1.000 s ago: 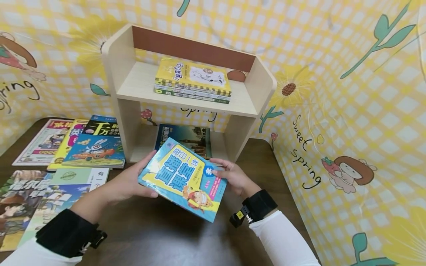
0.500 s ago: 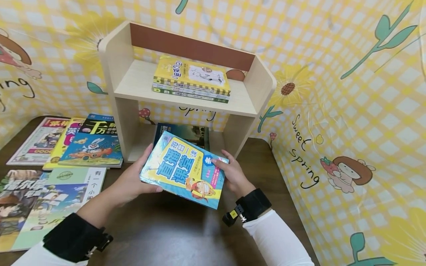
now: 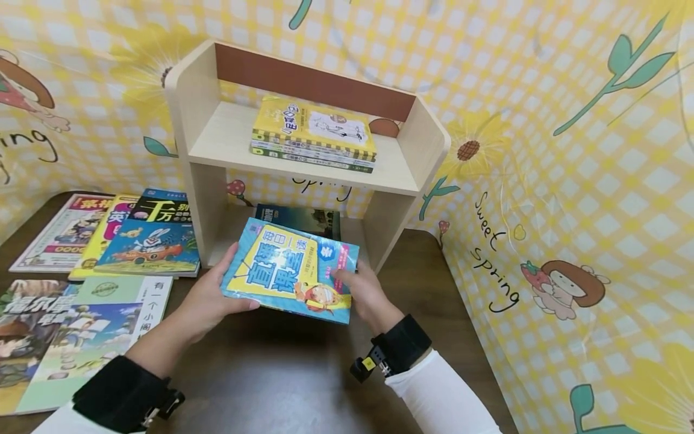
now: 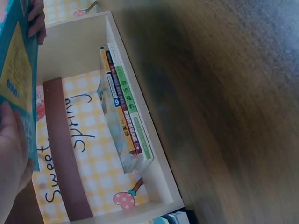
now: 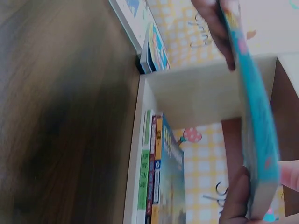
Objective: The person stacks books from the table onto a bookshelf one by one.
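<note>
A blue and yellow children's book (image 3: 284,265) is held in the air before the lower compartment of a pale wooden bookshelf (image 3: 233,155). My left hand (image 3: 211,304) grips its left edge, thumb on the front cover. On its right edge my right hand (image 3: 367,296) holds it, thumb also on the cover; the other fingers are mostly hidden behind. In the right wrist view the book (image 5: 257,121) appears edge-on, fairly thick. Behind it, a flat stack of books (image 4: 124,107) lies on the lower shelf, its dark top cover partly covered in the head view.
A stack of yellow-topped books (image 3: 314,132) lies on the upper shelf. Several magazines and books, including one with a rabbit cover (image 3: 149,244) and a green-edged one (image 3: 103,331), lie on the dark table (image 3: 260,380) to the left. Patterned yellow cloth (image 3: 542,163) surrounds the table.
The book has turned more level, its lower right corner moving up. My right hand has shifted left along with it, its thumb now lower on the cover. Both hands keep their hold.
</note>
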Tool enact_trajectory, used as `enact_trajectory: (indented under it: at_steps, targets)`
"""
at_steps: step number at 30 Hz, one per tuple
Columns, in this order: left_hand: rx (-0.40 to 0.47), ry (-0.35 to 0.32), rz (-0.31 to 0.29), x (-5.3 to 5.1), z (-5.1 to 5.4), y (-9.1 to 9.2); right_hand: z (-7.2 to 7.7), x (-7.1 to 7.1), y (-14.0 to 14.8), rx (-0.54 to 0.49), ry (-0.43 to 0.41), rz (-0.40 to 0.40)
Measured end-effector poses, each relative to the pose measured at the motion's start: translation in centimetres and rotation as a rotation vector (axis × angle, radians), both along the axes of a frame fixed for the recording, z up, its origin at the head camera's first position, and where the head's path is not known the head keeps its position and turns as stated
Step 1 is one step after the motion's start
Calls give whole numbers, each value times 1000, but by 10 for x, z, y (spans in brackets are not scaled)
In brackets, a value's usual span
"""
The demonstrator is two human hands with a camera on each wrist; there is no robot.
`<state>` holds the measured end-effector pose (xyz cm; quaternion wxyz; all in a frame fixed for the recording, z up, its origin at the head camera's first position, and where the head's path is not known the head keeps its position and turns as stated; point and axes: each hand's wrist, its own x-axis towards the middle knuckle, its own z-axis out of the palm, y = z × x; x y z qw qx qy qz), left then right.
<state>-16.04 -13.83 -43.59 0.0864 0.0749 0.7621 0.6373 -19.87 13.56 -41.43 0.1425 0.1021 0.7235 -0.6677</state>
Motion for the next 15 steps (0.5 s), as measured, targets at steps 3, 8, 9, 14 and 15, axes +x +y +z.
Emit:
enact_trajectory:
  at_steps: [3,8,9,14,15]
  targets:
    - [4,17,39,-1,-3,-2,-2,4,-5,38,45,85]
    - [35,41,61,-3,-9,-5,-9,9,-8,50,183,204]
    - [43,42,64,-3,-10,-5,-11,10,-8,43,210,223]
    - [57,41,89,-6,-15,-5,-20,11,-9,0,327,303]
    - [46,43,92,-6,-17,-5,-22,12,-9,6,345,303]
